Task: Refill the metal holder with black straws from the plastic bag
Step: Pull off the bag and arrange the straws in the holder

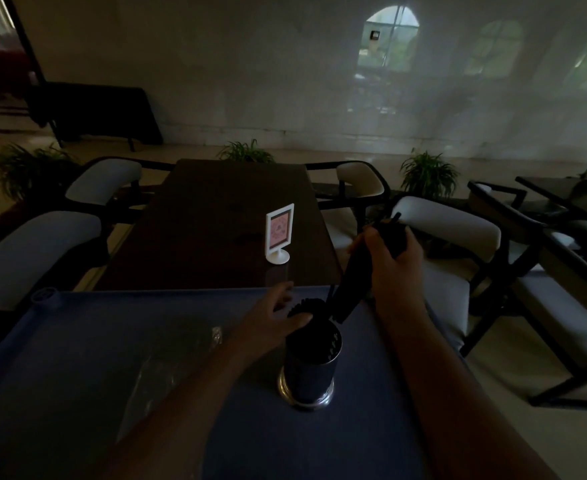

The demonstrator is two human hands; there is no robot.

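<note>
**Black straws going into the holder: feed them in straight**

Black is nearly everything that matters here, and the room is dim, so edges are hard to read. The metal holder [308, 368] stands upright on the blue mat [77, 341], near the mat's right side, and already carries a cluster of black straws [307, 306] poking above its rim. The right hand [392, 258] is closed around a fresh bundle of straws [345, 296], held slanted: its top end is up and to the right, and its bottom end sits at the holder's mouth, on the far right of the rim. The left hand [278, 320] lies against the straws already in the holder, fingers loosely spread and thumb against the cluster's near side; it seems to be pushing them left to open a gap.

The step in hand looks like seating the new bundle. Doing it well probably means tipping the bundle closer to upright before letting go, so the ends slide down the inner wall and do not catch on the straws already inside. The left hand should keep the gap open and steady the holder.

A clear plastic bag [167, 368] lies flat on the mat to the left; whether any straws remain inside it cannot be told.
</note>
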